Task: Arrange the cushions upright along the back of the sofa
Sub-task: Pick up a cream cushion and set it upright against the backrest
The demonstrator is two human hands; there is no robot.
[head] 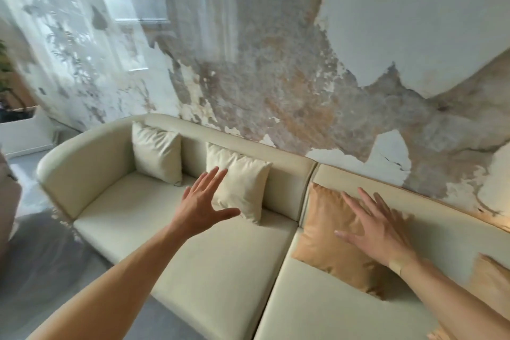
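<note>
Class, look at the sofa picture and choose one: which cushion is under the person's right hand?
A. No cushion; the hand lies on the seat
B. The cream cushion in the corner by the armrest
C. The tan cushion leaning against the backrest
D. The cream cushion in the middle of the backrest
C: the right hand is spread open across the tan cushion, which leans on the sofa backrest; both cream cushions are further left.

Sofa [220,270] against wall [276,77], four cushions along its back.

We note two cushions upright at far left [156,156] and left-centre [242,182], a third [325,232] right of the seam, a fourth [494,281] at right edge.
</note>
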